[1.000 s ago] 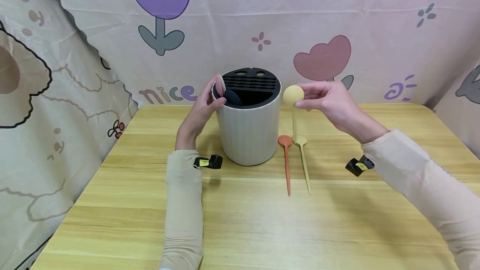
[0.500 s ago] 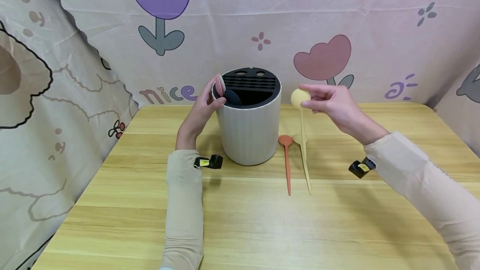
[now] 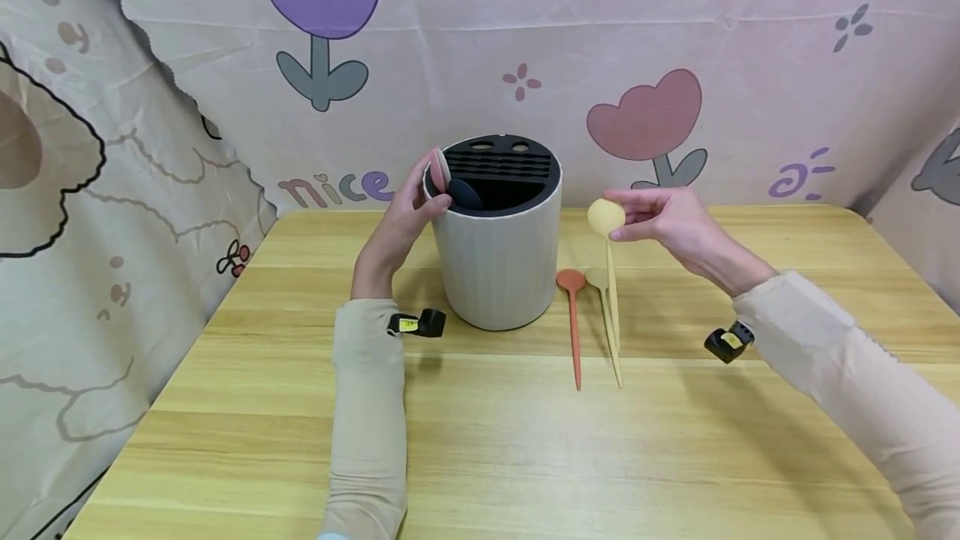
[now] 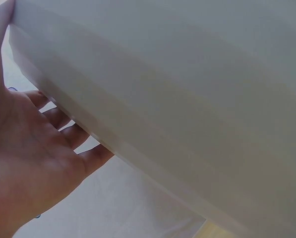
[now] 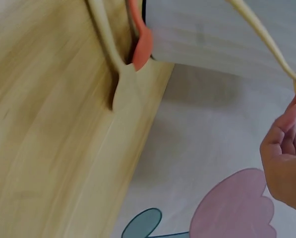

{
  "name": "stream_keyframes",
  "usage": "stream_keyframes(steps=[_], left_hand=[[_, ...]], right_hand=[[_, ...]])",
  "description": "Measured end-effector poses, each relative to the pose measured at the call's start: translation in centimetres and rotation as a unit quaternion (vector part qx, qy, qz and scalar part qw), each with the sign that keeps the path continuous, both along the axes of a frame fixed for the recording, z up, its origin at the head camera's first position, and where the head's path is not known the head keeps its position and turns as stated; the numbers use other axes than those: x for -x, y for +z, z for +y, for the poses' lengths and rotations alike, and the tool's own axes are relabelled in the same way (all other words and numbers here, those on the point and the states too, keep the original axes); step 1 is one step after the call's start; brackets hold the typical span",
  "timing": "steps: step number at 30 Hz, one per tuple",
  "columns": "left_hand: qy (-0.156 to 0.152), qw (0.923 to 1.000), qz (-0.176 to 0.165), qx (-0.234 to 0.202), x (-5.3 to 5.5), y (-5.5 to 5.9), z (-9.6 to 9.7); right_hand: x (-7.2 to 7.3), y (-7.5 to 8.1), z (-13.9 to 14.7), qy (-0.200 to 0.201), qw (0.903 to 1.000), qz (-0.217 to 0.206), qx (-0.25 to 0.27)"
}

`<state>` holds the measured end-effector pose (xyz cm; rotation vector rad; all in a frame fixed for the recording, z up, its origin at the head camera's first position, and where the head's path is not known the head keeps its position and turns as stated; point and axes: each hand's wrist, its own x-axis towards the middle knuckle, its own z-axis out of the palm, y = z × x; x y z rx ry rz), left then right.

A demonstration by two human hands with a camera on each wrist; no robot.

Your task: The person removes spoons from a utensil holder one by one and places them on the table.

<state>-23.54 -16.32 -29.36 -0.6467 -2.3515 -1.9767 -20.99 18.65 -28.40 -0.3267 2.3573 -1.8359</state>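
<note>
In the head view a pale, ribbed utensil holder with a black slotted top stands on the table. My left hand grips its left side at the rim, the thumb in front and the fingers behind. Close by that thumb, a pink spoon head and a dark blue one lean at the opening. To the right of the holder, my right hand pinches a yellow spoon by its round head, handle hanging down. Below it an orange spoon and a second yellow spoon lie side by side.
The wooden table reaches back to a patterned cloth backdrop. Another cloth hangs along the left edge. Small black wrist cameras sit on both sleeves.
My right hand has moved right and downward with the yellow spoon, bringing it above the spoons on the table. My left hand stays on the utensil holder.
</note>
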Motion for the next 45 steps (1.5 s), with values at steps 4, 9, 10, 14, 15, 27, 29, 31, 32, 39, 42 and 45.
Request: stream_keyframes(steps=[4,9,10,14,15,27,29,31,32,39,42,45], left_hand=[[0.001,1.0000,-0.004,0.000,0.0,0.0,-0.1],[-0.004,1.0000,-0.003,-0.005,0.0,0.0,-0.1],[-0.004,1.0000,-0.004,-0.004,-0.1,0.0,-0.1],[-0.003,1.0000,-0.005,-0.004,-0.1,0.0,0.0],[-0.003,1.0000,-0.005,-0.004,-0.1,0.0,0.0],[-0.004,0.9999,-0.003,-0.009,0.0,0.0,-0.1],[-0.006,0.9999,-0.002,-0.011,0.0,0.0,0.0],[-0.007,0.9999,-0.001,-0.012,0.0,0.0,0.0],[-0.007,0.9999,-0.001,-0.012,0.0,0.0,0.0],[-0.003,1.0000,-0.003,-0.009,0.0,0.0,0.0],[-0.003,0.9999,-0.004,-0.011,0.0,0.0,0.0],[-0.003,0.9999,-0.004,-0.012,0.0,0.1,0.0]], right_hand=[[0.2,-0.4,0.6,0.018,0.9985,-0.019,-0.047],[0.6,-1.2,1.2,0.024,0.9961,-0.031,-0.079],[0.6,-1.4,1.4,0.026,0.9959,-0.034,-0.079],[0.8,-2.0,1.8,0.035,0.9950,-0.037,-0.086],[0.8,-2.2,1.9,0.038,0.9947,-0.038,-0.088],[1.1,-4.0,3.5,0.054,0.9923,-0.074,-0.083],[1.2,-4.3,3.8,0.057,0.9914,-0.083,-0.084],[1.2,-4.7,4.1,0.064,0.9901,-0.092,-0.084],[1.3,-4.8,4.3,0.067,0.9897,-0.095,-0.083],[1.5,-5.8,4.8,0.080,0.9871,-0.109,-0.085],[1.6,-6.1,5.0,0.077,0.9858,-0.119,-0.091],[1.6,-6.4,5.1,0.075,0.9851,-0.123,-0.094]])
